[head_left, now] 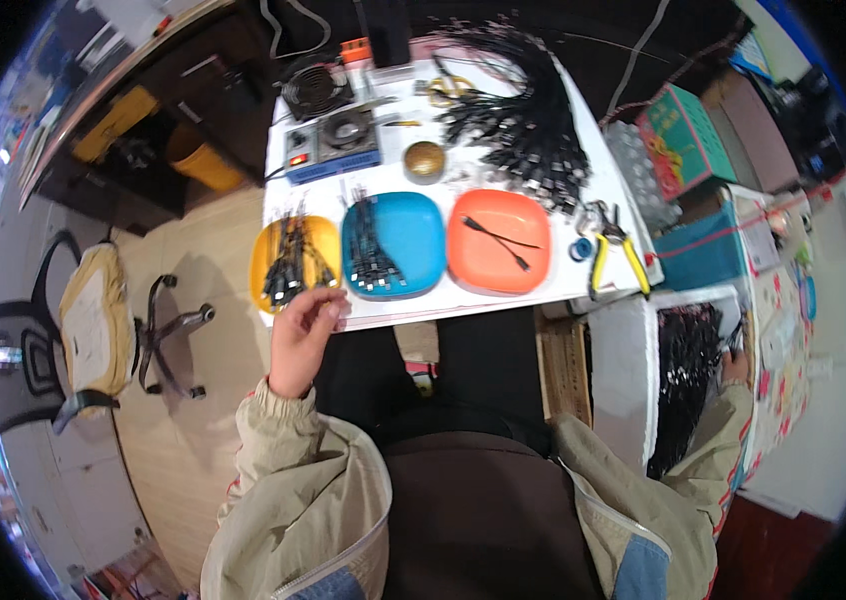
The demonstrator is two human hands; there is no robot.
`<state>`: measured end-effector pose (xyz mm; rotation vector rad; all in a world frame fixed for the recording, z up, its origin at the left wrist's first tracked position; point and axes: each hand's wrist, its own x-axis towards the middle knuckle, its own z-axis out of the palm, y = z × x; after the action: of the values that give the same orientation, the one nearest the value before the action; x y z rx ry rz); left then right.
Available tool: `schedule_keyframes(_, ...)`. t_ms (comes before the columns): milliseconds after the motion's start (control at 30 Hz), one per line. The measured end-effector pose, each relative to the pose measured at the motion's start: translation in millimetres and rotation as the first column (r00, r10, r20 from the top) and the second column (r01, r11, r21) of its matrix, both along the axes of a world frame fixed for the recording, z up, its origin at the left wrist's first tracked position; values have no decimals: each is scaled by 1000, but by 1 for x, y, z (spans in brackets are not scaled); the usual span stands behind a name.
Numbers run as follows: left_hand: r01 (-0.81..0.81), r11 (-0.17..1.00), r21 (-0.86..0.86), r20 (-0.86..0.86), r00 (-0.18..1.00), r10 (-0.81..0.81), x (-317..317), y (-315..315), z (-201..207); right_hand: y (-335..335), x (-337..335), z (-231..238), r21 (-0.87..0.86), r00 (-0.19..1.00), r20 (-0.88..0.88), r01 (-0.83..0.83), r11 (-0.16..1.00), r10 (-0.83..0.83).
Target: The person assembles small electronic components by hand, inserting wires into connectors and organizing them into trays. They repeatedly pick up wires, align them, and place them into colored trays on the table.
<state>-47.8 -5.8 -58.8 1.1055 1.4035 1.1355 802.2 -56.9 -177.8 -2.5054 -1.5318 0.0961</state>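
The room has a tan floor (153, 440), and a black chair (13, 350) stands on the left. From the head view, the white tabletop (568, 275) has three plates side by side near its front edge. The yellow plate (258, 260) and the blue plate (425, 240) both have bunches of short black cords (368, 245) in them. The orange plate (473, 272) has a short black cord in it too. Behind the plates are a round tin (424, 158), a grey machine (346, 130) and a big pile of black wires (533, 130). Pliers (599, 263) lie to the right of the orange plate.

The left hand (305, 335) is by the front edge, close to the yellow plate. Its fingers are bent, and I cannot tell if they pinch anything. The right hand (735, 367) is at the far right side of a white box (619, 370) with dark, shiny things (683, 370) inside. It is too small to tell if it grips something.
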Motion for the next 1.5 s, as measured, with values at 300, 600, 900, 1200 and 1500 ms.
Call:
schedule_keyframes(300,-67,877,475,-750,491,444,-38,86,-3,77,-255,108,241,940,-74,-306,921,332)
schedule_keyframes(600,-74,848,524,-590,687,424,-52,112,-20,142,-618,144,277,403,-516,-756,593,756)
schedule_keyframes(900,-398,678,618,182,911,370,-51,95,15,212,-694,78,115,661,-410,-646,755,628)
schedule_keyframes(1200,-238,956,173,710,703,47,-22,42,34,202,-692,82,244,556,-640,-508,826,531)
schedule_keyframes(1500,-219,967,132,682,728,72,32,3,54,102,-661,179,544,123,-711,-528,653,692)
